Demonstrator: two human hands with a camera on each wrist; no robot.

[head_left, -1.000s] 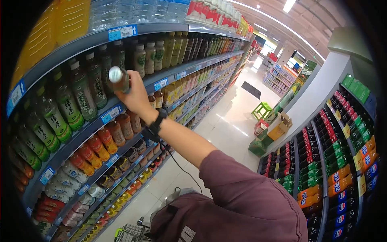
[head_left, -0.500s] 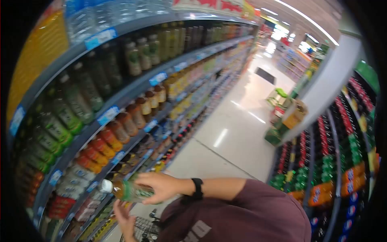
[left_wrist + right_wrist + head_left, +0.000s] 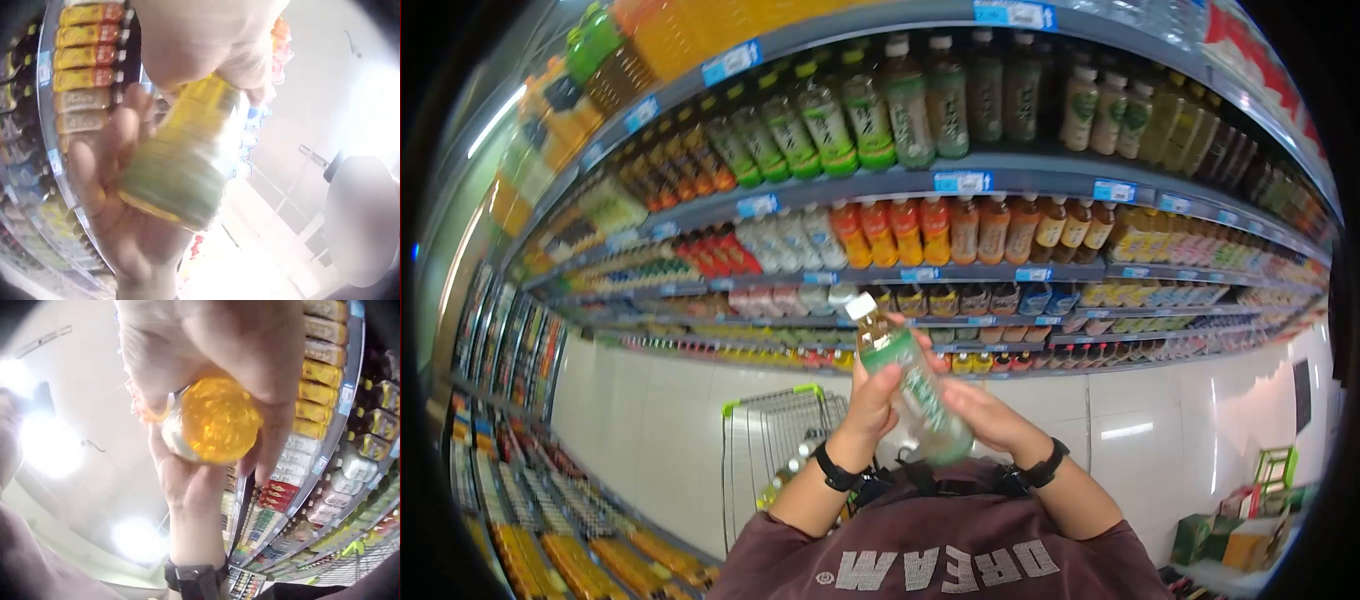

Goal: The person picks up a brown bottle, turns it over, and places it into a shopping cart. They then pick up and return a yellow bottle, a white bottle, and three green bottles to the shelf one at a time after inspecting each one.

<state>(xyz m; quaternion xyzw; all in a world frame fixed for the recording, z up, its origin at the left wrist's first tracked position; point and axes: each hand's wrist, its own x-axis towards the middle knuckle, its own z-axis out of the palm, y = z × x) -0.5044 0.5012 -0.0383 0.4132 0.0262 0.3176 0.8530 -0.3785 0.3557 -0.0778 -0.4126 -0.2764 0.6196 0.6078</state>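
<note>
A tea bottle (image 3: 922, 395) with a white cap, amber liquid and a green label is tilted in front of the person's chest, its cap toward the shelves. My left hand (image 3: 872, 408) grips it near the top of the label, thumb across the front. Lower on the bottle, my right hand (image 3: 985, 415) holds the other side with its thumb along the label. The amber base of the bottle (image 3: 220, 422) shows in the right wrist view, between both hands. Motion blurs the bottle (image 3: 181, 156) in the left wrist view.
Long shelves (image 3: 1040, 175) of drinks run across ahead, with rows of green tea bottles (image 3: 825, 115) on an upper level. A wire shopping cart (image 3: 775, 400) with bottles inside stands left of the body. Boxes (image 3: 1220, 540) and a green stool (image 3: 1275, 467) are at lower right.
The right hand has brought the bottle from the upper shelf down to the chest, where the left hand has joined it. The head view has swung left to face the shelves.
</note>
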